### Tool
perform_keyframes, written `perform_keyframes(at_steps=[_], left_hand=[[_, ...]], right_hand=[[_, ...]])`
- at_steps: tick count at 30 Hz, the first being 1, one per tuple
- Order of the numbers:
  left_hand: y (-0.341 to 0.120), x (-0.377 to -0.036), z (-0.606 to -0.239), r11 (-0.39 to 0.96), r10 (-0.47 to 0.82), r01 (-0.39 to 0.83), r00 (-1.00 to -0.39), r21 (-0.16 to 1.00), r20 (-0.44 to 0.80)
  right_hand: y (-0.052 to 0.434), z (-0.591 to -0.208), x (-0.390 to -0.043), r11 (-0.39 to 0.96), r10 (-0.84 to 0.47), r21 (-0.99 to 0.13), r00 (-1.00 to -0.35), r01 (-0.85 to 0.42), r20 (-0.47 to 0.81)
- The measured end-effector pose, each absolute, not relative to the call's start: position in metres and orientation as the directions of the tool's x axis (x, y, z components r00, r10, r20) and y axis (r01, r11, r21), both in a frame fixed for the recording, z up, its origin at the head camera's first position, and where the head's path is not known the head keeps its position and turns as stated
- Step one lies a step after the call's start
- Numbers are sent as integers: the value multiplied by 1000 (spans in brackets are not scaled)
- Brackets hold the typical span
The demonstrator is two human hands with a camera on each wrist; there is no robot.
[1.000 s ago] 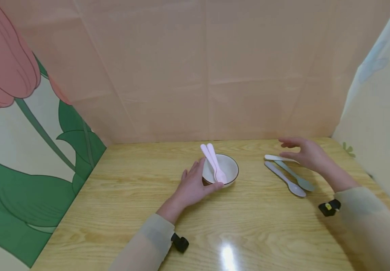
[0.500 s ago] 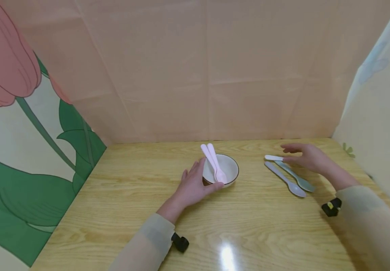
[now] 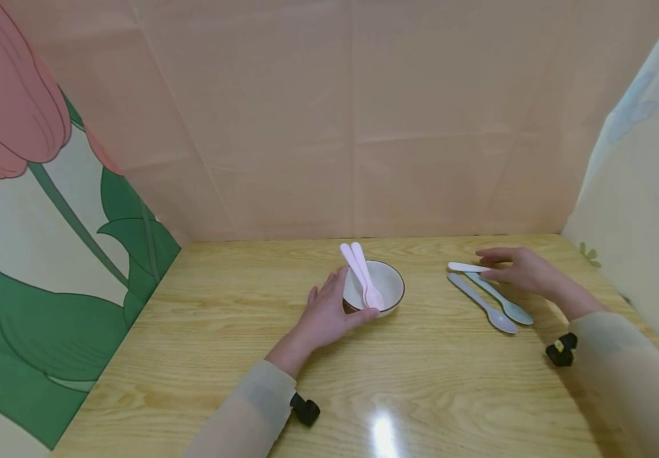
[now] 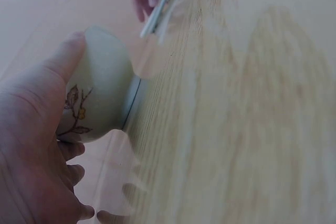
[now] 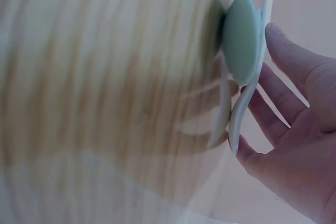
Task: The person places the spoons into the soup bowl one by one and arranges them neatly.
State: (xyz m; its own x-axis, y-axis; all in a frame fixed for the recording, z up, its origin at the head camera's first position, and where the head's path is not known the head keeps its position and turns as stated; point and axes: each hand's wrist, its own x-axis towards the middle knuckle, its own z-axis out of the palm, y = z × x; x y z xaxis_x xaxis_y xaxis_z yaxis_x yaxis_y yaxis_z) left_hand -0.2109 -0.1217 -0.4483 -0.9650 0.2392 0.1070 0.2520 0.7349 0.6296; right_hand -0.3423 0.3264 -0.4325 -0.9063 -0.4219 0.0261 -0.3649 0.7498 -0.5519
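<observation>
Bowl (image 3: pixel 389 284) w/ 2 pink spoons (image 3: pixel 372 294) in it sat on table (image 3: pixel 432 381), L hand (image 3: pixel 328 316) clamped round it, painted sprig (image 4: pixel 80 115) seen only in L-wrist view, & R hand (image 3: pixel 527 273) was spread by white spoon (image 3: pixel 465 267), whose curved end (image 5: pixel 234 124), hidden in head view, showed in R-wrist's.

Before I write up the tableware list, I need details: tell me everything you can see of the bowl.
The bowl is round and off-white, apparently glazed ceramic, with a thin dark rim and a painted branch with brown leaves and a yellow spot outside. It stands upright on the wood-grain table. Two pale pink spoons rest in it, handles jutting past the far-left rim. The left hand grips its left and near sides.
</observation>
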Motion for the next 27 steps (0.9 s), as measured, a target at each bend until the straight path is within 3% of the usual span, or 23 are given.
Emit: perform_keyframes(at_steps=[27], left_hand=[[-122,-211,-449,727,240,256,-964,637,114]], right_hand=[[328,-441,-351,770,-407,-522,-913,-367,41]])
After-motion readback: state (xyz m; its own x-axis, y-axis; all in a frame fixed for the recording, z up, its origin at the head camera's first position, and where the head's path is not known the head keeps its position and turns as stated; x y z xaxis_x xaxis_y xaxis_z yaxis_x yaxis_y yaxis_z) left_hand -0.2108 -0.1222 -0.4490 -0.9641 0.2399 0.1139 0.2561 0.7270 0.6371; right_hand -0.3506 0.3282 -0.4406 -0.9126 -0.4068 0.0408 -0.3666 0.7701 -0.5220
